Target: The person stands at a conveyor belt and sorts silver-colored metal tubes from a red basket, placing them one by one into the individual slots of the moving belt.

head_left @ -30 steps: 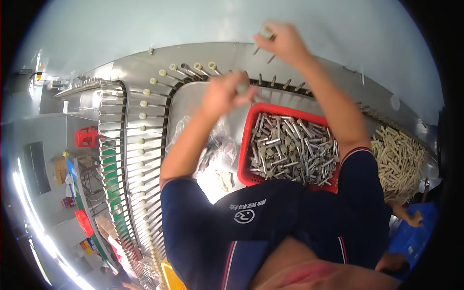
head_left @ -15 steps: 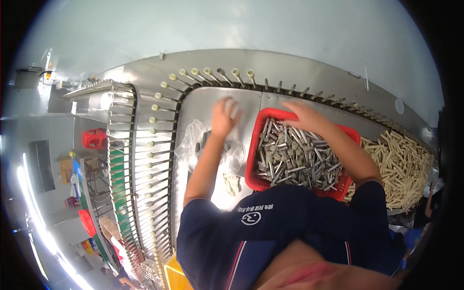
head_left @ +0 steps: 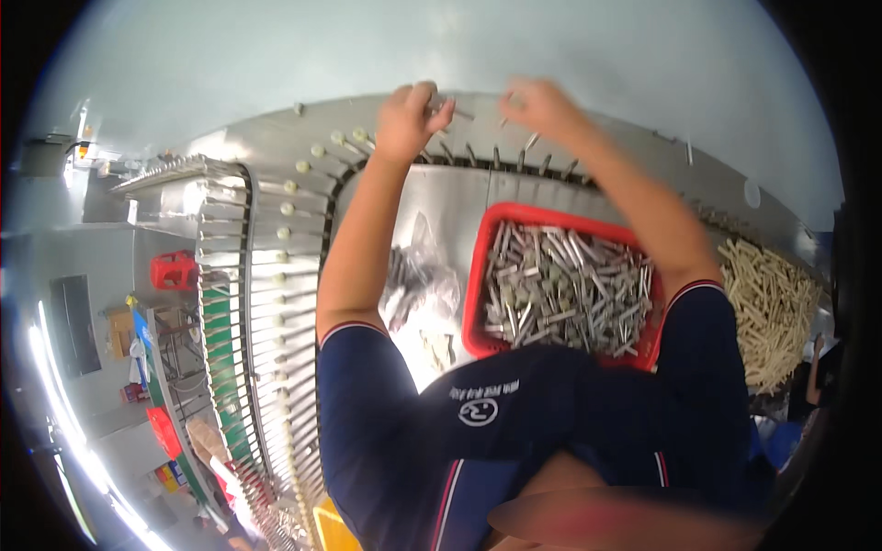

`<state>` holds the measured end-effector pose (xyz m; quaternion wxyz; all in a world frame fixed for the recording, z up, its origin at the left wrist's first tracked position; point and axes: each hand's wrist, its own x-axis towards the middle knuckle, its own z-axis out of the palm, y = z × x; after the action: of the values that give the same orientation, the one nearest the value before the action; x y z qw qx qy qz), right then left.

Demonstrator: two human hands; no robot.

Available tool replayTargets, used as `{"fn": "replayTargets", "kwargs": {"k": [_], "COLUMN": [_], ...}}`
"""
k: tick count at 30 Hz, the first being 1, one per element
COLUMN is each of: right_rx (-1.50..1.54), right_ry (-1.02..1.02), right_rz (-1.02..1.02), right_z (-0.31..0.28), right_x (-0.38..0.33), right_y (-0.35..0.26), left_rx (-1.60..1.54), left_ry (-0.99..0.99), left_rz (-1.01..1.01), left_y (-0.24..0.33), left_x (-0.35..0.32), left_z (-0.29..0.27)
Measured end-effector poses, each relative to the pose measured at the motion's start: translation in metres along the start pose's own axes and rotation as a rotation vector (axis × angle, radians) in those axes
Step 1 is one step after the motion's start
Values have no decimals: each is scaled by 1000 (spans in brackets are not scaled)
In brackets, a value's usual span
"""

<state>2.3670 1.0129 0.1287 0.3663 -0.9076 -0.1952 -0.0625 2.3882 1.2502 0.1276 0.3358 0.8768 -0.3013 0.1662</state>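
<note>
Head view. Across the top of the frame, a smooth pale wall panel, bordered below by the curved far edge of the metal table. Just inside that edge, a pin conveyor, bent round the upper left and down the left side. Between conveyor and red plastic basket, a strip of table as room for moving; left of the basket, a transparent plastic bag. Heaped at the right, beige sticks. Over the basket's upper right corner, the right forearm; in front of the conveyor's bend, the left forearm.

Piled inside the basket, right of centre: slim silvery shafted pieces, many with dull grey-green ends, lying at all angles. Along the conveyor's left run, round pale heads on shafts; at upper centre, dark headless pins.

At upper centre, the left hand, with curled fingers, grasping a thin metal rod jutting rightward. Farther right, the right hand, with fingertips drawn together on a small rod tip; remainder lost in blur.

Compared with half a second ago: left hand raised from above the table to the conveyor; right hand lifted away from the basket, upper rim now uncovered; basket in nearly the same place.
</note>
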Motion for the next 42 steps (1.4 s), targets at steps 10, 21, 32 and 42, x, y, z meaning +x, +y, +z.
{"fn": "replayTargets", "kwargs": {"k": [10,21,32,42], "right_rx": [-78,-256,59,334], "right_ry": [-591,-162,0,-934], "right_rz": [89,-223,-79,133], "right_z": [-27,76,-13,-47], "right_x": [-260,-23,12,-240], "right_y": [45,-2,-22,30], "left_rx": [-86,377,134,-292], "left_ry": [-610,-204,127,-566], "left_rz": [54,253,253,28], "left_y": [91,-59,7,116], "left_x": [-224,-62,3,-229], "left_z": [67,25,9,92]}}
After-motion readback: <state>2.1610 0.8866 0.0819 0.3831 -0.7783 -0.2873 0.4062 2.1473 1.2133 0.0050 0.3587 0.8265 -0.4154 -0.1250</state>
